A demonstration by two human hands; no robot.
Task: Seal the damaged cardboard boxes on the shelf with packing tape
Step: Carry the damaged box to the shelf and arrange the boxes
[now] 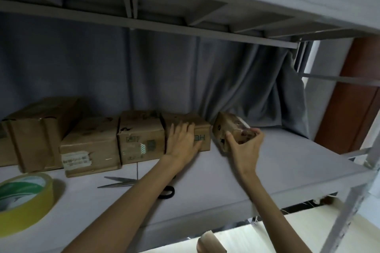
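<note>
Gripping a small cardboard box (230,129) by its near end, the right hand (245,146) has thumb and fingers curled round it, and the box sits tilted at the right end of the row on the grey shelf (267,170), just beside its neighbour. The left hand (183,139) lies flat with straight fingers on the front of the next box (197,129) (printed letters show beside the fingers), holding nothing. Further left stand three more worn boxes: one with a torn corner (139,137), one with a peeling label (90,146) and a taller one (37,131) at the far left. In front of the row lie open scissors (123,182), partly under the left forearm, and at the left edge a roll of yellow packing tape (24,201). A grey curtain (236,80) hangs behind the shelf.
</note>
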